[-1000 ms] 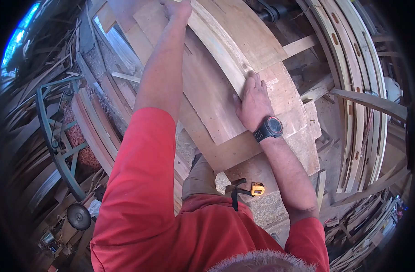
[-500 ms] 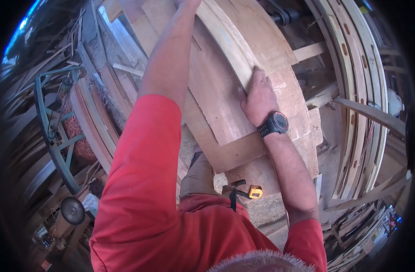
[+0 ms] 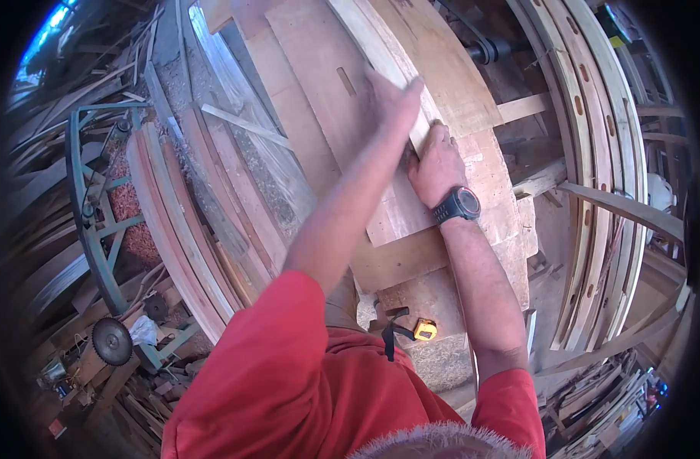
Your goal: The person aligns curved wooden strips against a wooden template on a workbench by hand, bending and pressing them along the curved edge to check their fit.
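Note:
A long pale wooden strip (image 3: 380,46) runs up the view over flat plywood sheets (image 3: 396,199). My right hand (image 3: 439,164), with a black watch on its wrist, is closed at the strip's near end, its fingers curled over the wood. My left hand (image 3: 396,99) lies across the strip just beyond the right one. Its thumb reaches over the strip's top, while the other fingers are blurred on the left side, so their grip is unclear. A small slot shows in the plywood left of that hand.
A yellow tape measure (image 3: 425,330) lies near my body at the bench's near end. Long curved boards with oval slots (image 3: 595,153) stand at right. At left are stacked planks (image 3: 174,214), a green metal frame (image 3: 97,229) and a round saw blade (image 3: 112,341).
My left hand has come back along the strip from its far part to close beside my right hand. The right hand stays at the near end. The view has shifted slightly.

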A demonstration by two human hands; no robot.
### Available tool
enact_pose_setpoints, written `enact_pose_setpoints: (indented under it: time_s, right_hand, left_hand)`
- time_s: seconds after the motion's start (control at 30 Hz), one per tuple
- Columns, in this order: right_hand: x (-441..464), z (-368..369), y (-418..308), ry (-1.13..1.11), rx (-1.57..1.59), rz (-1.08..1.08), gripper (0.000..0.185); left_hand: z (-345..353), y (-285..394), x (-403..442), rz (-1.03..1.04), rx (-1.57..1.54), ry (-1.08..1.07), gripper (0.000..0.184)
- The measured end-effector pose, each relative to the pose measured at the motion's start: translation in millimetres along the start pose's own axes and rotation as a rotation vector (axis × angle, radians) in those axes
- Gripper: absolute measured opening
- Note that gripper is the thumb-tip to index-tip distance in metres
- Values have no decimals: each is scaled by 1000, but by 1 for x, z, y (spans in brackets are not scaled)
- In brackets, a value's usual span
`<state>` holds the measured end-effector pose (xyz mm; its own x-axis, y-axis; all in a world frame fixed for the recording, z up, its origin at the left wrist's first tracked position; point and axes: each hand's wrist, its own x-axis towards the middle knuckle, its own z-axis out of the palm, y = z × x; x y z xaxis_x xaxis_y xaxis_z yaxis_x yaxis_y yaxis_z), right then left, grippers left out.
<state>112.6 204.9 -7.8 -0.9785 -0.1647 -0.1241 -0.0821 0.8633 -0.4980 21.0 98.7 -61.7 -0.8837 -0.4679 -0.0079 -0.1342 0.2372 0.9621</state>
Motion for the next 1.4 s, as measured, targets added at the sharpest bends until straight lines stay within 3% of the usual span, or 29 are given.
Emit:
enact_pose_setpoints:
  time_s: [0.03,0.13,0.2,0.3,0.47,0.57,0.67,0.73,0.8,0.83,0.9,0.97,1.03,1.07,1.23,1.27,1.3,1.4]
  right_hand:
    - [0,-3,-3,-35,41,22,47]
    - [1,-9,-7,-36,32,31,47]
    - [4,-13,-6,-104,81,73,50]
    - [-13,-3,9,85,51,-55,66]
    - [-161,-54,52,-32,21,51,82]
    - [-262,-69,95,-110,-29,106,80]
    - [-300,-58,113,-170,2,188,75]
    - [-302,-58,116,-215,76,239,72]
    - [-300,-59,113,-321,119,372,66]
    - [-302,-54,117,-188,125,268,60]
    - [-301,-45,121,-156,137,238,60]
    - [-300,-44,119,-118,137,252,60]
    - [-297,-52,114,-236,142,316,59]
    - [-301,-48,117,-186,145,297,61]
    - [-284,-72,102,-356,185,428,53]
    - [-286,-66,106,-193,226,301,53]
    - [-280,-76,102,-284,219,348,51]
    - [-276,-77,98,-234,220,329,45]
  left_hand:
    - [4,0,-4,10,0,-4,99]
    - [10,5,-11,-50,113,46,91]
    - [8,9,-9,-73,200,50,86]
    - [6,11,-7,-75,194,26,86]
    - [8,13,-11,-107,208,29,79]
    - [4,24,-12,-136,236,11,74]
    - [3,25,-12,-161,286,-14,74]
    - [5,17,-6,-185,306,-17,76]
    - [7,13,-6,-73,258,55,80]
    - [7,15,-5,-77,258,51,80]
    - [3,22,-1,-201,272,-15,82]
    - [-1,11,6,-81,368,-9,84]
    - [-6,-5,19,-33,399,-38,80]
    - [-9,-11,28,-33,391,-54,77]
    - [4,-50,78,-122,305,-96,66]
    - [5,-56,88,-148,284,-86,63]
    - [4,-60,97,-170,266,-70,61]
    - [2,-49,96,-261,209,-32,56]
